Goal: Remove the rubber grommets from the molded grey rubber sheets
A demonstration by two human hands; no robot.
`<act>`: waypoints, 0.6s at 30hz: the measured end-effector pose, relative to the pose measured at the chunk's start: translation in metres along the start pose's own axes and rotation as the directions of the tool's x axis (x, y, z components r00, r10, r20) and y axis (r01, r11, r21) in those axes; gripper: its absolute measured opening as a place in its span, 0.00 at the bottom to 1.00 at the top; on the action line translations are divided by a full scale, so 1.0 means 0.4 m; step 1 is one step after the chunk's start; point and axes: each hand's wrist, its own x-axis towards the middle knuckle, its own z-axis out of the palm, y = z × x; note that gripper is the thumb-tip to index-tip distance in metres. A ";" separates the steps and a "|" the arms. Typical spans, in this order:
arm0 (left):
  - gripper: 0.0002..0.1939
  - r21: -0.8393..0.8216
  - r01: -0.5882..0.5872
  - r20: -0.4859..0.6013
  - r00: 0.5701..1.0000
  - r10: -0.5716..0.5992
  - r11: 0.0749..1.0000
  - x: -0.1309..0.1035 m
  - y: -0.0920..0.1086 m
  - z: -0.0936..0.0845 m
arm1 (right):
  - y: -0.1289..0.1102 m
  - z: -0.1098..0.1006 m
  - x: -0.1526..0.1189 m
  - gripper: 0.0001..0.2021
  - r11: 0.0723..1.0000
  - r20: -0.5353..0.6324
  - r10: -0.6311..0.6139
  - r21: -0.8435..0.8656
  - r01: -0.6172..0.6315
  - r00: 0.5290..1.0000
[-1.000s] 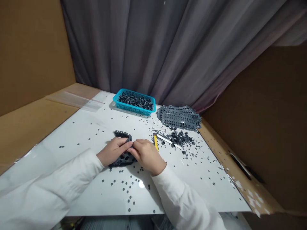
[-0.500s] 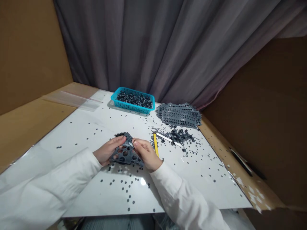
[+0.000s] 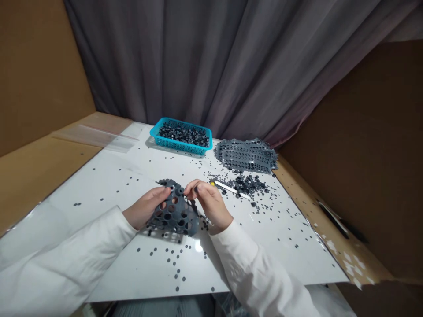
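My left hand (image 3: 145, 207) is closed on the left edge of a dark grey perforated rubbery sheet (image 3: 175, 213), its thumb on top. The sheet bends over the table and has rows of round holes. Just right of the sheet's upper edge, my right hand (image 3: 211, 202) pinches a small dark piece (image 3: 196, 188) between thumb and fingers. Its exact shape is too small to make out. Behind the right hand lies a white strip (image 3: 231, 189), with the end of a yellow strip (image 3: 212, 183) showing; the rest of that one is hidden.
A turquoise basket (image 3: 180, 147) full of small dark pieces stands at the back. To its right lies a stack of perforated grey sheets (image 3: 246, 156), with a heap of dark pieces (image 3: 249, 185) before it. Small dark discs are scattered over the white tabletop (image 3: 264, 264).
My right hand has drawn slightly up and right, off the sheet, with a small dark piece in its fingertips. The sheet in my left hand has opened out flatter.
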 end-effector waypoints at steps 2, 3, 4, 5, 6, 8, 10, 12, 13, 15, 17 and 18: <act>0.25 0.029 -0.033 0.013 0.999 0.033 0.999 0.005 -0.011 -0.002 | -0.020 -0.001 -0.005 0.16 0.993 -0.022 -0.066 -0.101 0.063 0.998; 0.25 0.054 -0.049 0.020 0.999 0.048 0.997 0.008 -0.016 -0.003 | -0.028 0.000 -0.008 0.15 0.986 -0.026 -0.086 -0.147 0.081 0.996; 0.25 0.083 -0.066 0.032 0.997 0.063 0.994 0.011 -0.021 -0.005 | -0.034 0.001 -0.011 0.13 0.977 -0.026 -0.097 -0.193 0.090 0.995; 0.24 0.114 -0.080 0.043 0.996 0.076 0.990 0.014 -0.025 -0.007 | -0.038 0.003 -0.013 0.12 0.968 -0.019 -0.098 -0.233 0.091 0.995; 0.24 0.143 -0.093 0.052 0.995 0.087 0.985 0.016 -0.028 -0.009 | -0.039 0.005 -0.015 0.11 0.961 -0.007 -0.092 -0.264 0.087 0.996; 0.23 0.181 -0.106 0.060 0.994 0.096 0.978 0.019 -0.034 -0.013 | -0.037 0.008 -0.018 0.10 0.957 0.018 -0.071 -0.282 0.073 0.997; 0.22 0.182 -0.107 0.060 0.993 0.098 0.977 0.020 -0.037 -0.015 | -0.032 0.009 -0.018 0.09 0.969 0.024 -0.054 -0.241 0.058 0.998; 0.22 0.162 -0.102 0.055 0.994 0.094 0.982 0.020 -0.040 -0.018 | -0.028 0.010 -0.018 0.10 0.983 0.016 -0.037 -0.179 0.040 0.999; 0.21 0.152 -0.096 0.048 0.995 0.090 0.984 0.020 -0.042 -0.018 | -0.026 0.011 -0.018 0.11 0.989 0.014 -0.027 -0.148 0.028 1.000; 0.20 0.132 -0.080 0.036 0.996 0.076 0.988 0.019 -0.043 -0.020 | -0.022 0.011 -0.017 0.13 0.996 0.015 -0.002 -0.093 0.003 1.000; 0.20 0.103 -0.071 0.041 0.997 0.067 0.992 0.018 -0.043 -0.020 | -0.016 0.011 -0.017 0.14 0.999 0.013 0.027 -0.045 -0.026 1.000; 0.19 0.088 -0.077 0.054 0.996 0.072 0.993 0.017 -0.041 -0.019 | -0.012 0.011 -0.017 0.15 0.999 0.007 0.043 -0.018 -0.042 0.999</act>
